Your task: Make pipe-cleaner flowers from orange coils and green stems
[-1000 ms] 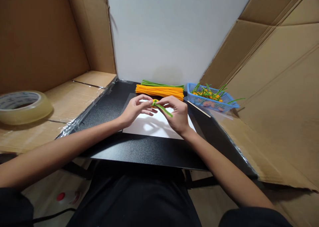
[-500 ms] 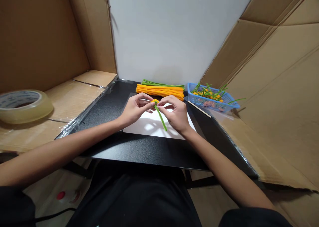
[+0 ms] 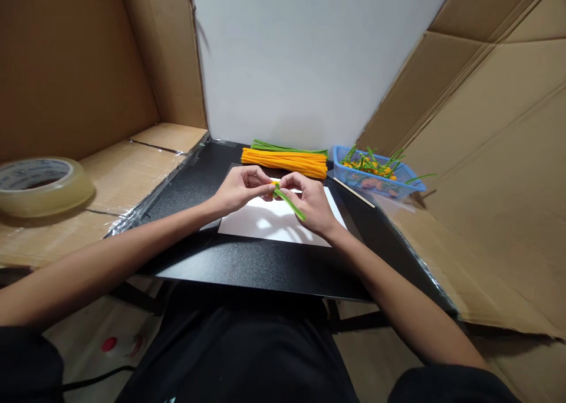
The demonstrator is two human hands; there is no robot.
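Over a white sheet [image 3: 265, 219], both hands meet at a small pipe-cleaner flower with an orange-yellow head and a green stem [image 3: 290, 203]. My left hand [image 3: 242, 187] pinches the flower's head from the left, between thumb and fingers. From the other side, my right hand [image 3: 307, 199] is closed at the spot where the stem joins the head. The stem's free end slants down to the right, in front of my right hand. Fingertips hide most of the head.
Behind the hands lie a bundle of orange pipe cleaners [image 3: 285, 161] and green ones [image 3: 287, 146]. A blue basket [image 3: 375, 184] with several flower pieces stands right, near a thin pale stick [image 3: 354, 192]. A tape roll [image 3: 48, 196] rests on the left cardboard. Cardboard walls flank the black table [image 3: 247, 267].
The green stem has swung to the right and now lies across the front of my right hand. Both hands have stayed nearly in place, with the head more covered by fingers.
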